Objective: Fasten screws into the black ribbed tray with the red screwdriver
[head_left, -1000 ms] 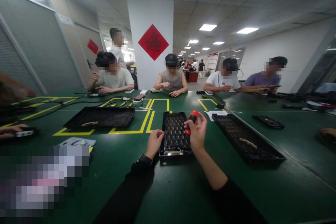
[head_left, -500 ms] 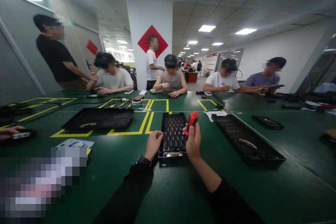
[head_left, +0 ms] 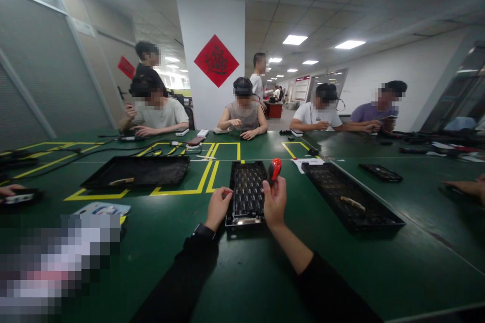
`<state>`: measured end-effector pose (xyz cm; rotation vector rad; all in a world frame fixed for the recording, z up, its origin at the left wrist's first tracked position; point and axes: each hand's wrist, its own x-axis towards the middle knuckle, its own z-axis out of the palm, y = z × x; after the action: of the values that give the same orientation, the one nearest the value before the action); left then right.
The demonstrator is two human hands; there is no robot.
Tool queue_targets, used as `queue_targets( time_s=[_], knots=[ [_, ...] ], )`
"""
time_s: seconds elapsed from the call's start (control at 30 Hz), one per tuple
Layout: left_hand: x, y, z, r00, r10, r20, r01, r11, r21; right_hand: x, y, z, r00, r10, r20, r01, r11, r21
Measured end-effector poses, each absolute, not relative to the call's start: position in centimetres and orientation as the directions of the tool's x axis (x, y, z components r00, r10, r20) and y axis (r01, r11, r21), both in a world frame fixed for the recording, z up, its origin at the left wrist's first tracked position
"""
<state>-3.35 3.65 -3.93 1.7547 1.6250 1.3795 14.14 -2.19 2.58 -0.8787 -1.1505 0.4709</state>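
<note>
A black rectangular casing, with rows of small raised tabs inside and a pale metal strip at its near end, lies on the green table between my hands. My left hand has its fingers closed at the casing's left edge. In my right hand is a screwdriver with a red and black handle, which sticks up above my fist. The hand is at the casing's right side. The shaft and tip of the screwdriver are hidden, so I cannot tell whether they touch the casing.
Larger black trays flank me, one at the left and one at the right; each holds a tan strip. A smaller black casing lies farther right. Cables run across the left. Several people sit opposite; other hands show at both sides.
My right hand has turned slightly around the screwdriver, and the lower red part is now hidden. My left hand stays at the casing. Two standing people behind have moved right.
</note>
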Motion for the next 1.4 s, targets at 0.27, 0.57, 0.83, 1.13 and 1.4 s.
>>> queue_targets(
  time_s=[0.27, 0.57, 0.83, 1.13, 1.4],
  knots=[
    [-3.5, 5.3, -3.9, -0.118, 0.924, 0.363, 0.581, -0.233, 0.78, 13.7, -1.6, 2.7, 0.28, 0.759, 0.587, 0.178, 0.56, -0.809],
    [-4.1, 8.1, -4.5, 0.002, 0.925, 0.381, 0.546, -0.32, 0.774, 13.3, 0.7, 2.4, 0.308, 0.716, 0.627, -0.115, 0.682, -0.722],
    [-4.3, 7.1, -4.8, 0.048, 0.919, 0.39, 0.559, -0.348, 0.752, 13.6, 0.1, 1.5, 0.303, 0.764, 0.569, -0.167, 0.63, -0.758],
    [-4.2, 5.7, -4.3, 0.031, 0.909, 0.415, 0.594, -0.351, 0.724, 14.1, -0.4, 1.4, 0.276, 0.753, 0.597, -0.058, 0.633, -0.772],
    [-4.1, 5.4, -3.9, 0.017, 0.91, 0.414, 0.588, -0.344, 0.732, 14.2, 0.3, 1.2, 0.283, 0.759, 0.586, -0.057, 0.623, -0.78]
  ],
)
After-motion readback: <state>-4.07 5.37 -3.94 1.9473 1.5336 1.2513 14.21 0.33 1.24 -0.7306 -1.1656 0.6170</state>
